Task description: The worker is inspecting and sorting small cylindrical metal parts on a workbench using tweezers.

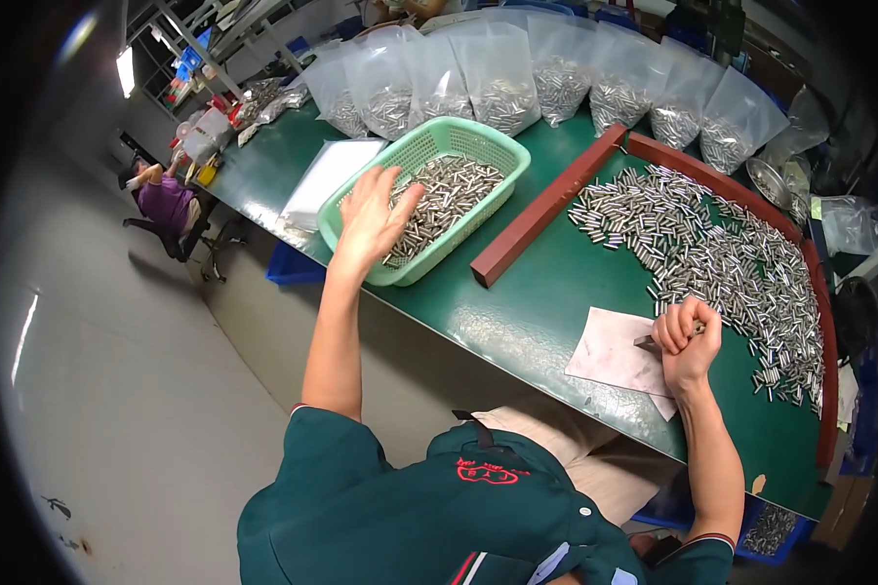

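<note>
Gripping a small metallic piece whose kind is unclear, the right hand (690, 343) closes over a white sheet (605, 349) on the green surface (517, 310). Well apart, the left hand (369, 219) spreads open over a green basket (466, 228), its long axis running near-left to far-right, part-filled with metal pins (454, 195). Loose pins (741, 278) lie flat within red-brown bars (554, 203), axes pointing every way. Beyond stand clear bags (502, 93) holding pins; much seems done, with the loose spread apparently left.
</note>
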The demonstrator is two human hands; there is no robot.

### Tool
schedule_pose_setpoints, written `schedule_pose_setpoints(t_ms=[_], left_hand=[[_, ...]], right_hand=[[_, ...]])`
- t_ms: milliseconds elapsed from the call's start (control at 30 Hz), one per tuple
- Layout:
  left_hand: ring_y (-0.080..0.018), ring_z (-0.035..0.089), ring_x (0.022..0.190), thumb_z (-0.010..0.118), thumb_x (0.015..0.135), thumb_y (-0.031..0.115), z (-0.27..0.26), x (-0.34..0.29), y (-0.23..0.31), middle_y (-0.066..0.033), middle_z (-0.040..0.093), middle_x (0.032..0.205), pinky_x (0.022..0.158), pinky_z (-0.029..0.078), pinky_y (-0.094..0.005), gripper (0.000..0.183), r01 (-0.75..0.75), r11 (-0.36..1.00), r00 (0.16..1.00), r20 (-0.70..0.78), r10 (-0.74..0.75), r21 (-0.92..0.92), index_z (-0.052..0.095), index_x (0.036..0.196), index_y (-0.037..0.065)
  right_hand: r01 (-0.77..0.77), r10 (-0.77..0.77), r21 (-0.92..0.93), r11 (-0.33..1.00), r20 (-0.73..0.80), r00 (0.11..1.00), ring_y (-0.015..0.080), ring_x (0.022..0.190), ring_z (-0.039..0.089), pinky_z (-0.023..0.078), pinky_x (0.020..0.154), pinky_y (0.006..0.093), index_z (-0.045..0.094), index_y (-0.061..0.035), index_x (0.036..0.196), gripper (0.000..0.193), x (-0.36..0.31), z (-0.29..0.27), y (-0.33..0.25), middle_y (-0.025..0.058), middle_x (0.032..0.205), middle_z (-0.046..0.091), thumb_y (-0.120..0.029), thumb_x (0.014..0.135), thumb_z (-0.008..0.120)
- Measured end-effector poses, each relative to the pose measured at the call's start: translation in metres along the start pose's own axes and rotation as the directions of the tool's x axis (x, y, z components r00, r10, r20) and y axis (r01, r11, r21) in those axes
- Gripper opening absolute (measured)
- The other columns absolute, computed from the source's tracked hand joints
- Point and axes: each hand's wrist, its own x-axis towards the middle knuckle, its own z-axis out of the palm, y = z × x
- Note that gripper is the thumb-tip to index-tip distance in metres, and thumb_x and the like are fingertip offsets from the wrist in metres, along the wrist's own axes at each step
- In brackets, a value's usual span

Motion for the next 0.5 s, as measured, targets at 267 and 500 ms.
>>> schedule_pose_setpoints(t_ms=[267,500], left_hand=[[-0.0287,0.053,0.092,0.064,0.073,0.010,-0.002,-0.028,0.019,-0.0117,0.058,0.097,0.081,0.039,-0.0363,0.021,-0.218,0.958,0.929,-0.342,0.144,-0.187,0.057,0.091,0.002],[-0.0256,0.055,0.082,0.064,0.068,0.003,0.030,-0.060,0.121,-0.0083,0.058,0.086,0.075,0.041,-0.0350,0.013,-0.446,0.708,0.880,-0.124,0.459,-0.548,0.059,0.080,0.003]], right_hand=[[-0.007,0.007,-0.022,1.000,-0.026,1.000,0.0084,0.037,0.018,0.019,0.040,0.0246,0.029,-0.0127,0.054,0.033,-0.005,-0.007,-0.004,-0.0026,0.042,0.024,-0.025,0.084,0.030],[0.110,-0.097,-0.168,0.980,0.081,0.992,0.0069,0.036,0.019,0.016,0.036,0.0226,0.031,-0.0096,0.054,0.032,0.004,-0.010,-0.002,-0.0017,0.042,0.026,-0.022,0.084,0.030]])
